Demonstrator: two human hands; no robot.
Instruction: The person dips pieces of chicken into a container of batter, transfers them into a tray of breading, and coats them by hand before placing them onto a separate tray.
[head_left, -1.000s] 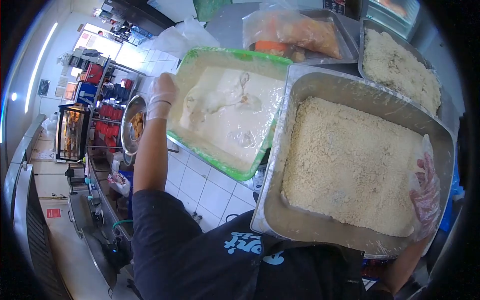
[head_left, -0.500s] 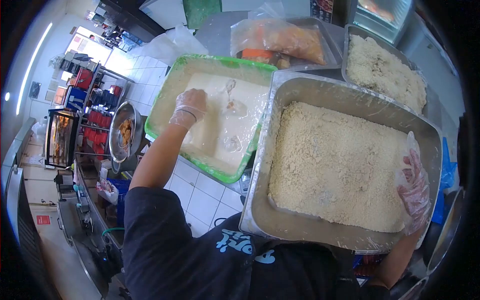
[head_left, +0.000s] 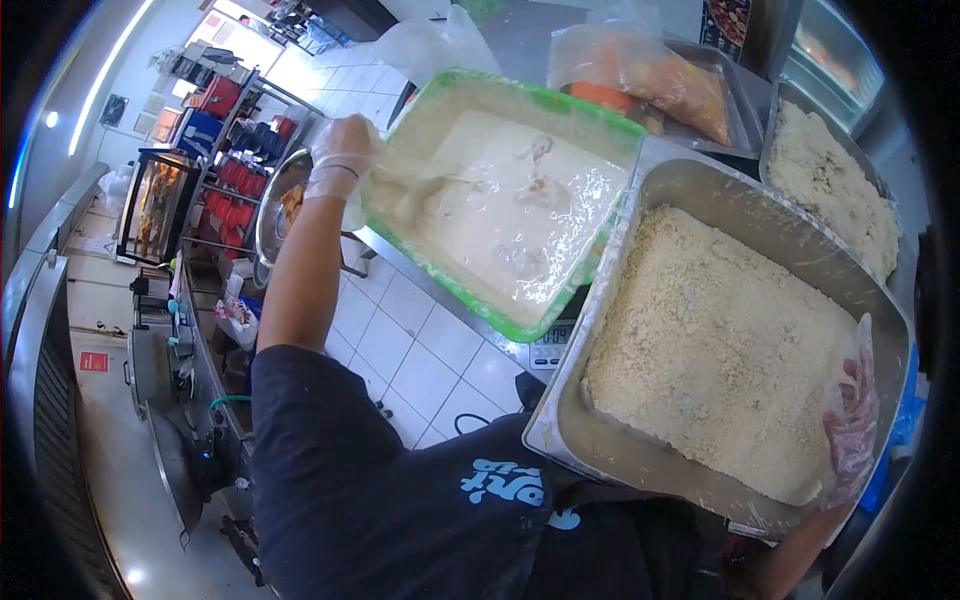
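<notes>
My left hand [head_left: 342, 148], in a clear plastic glove, is at the left rim of a green tub [head_left: 425, 265]. Its fingers are hidden behind the hand, and a pale smear trails toward the tub. White batter [head_left: 490, 215] fills the tub, with a few lumps breaking its surface. My right hand [head_left: 853, 430], also gloved, rests against the inner right wall of a large metal pan [head_left: 625, 455]. Its fingers are partly bent and apart, holding nothing visible. Pale, coarse breading crumbs [head_left: 720, 350] cover the pan's bottom beside that hand.
A second tray of crumbs [head_left: 830, 165] stands at back right. Bagged orange food [head_left: 680, 95] lies in a tray behind the pan. A metal bowl [head_left: 268, 215] with browned pieces is beyond my left hand. A small digital display device [head_left: 552, 345] sits between tub and pan.
My left hand has come out of the batter and moved left to the tub's rim. The view has turned, shifting tub and pan rightward in it. My right hand stays at the pan's wall.
</notes>
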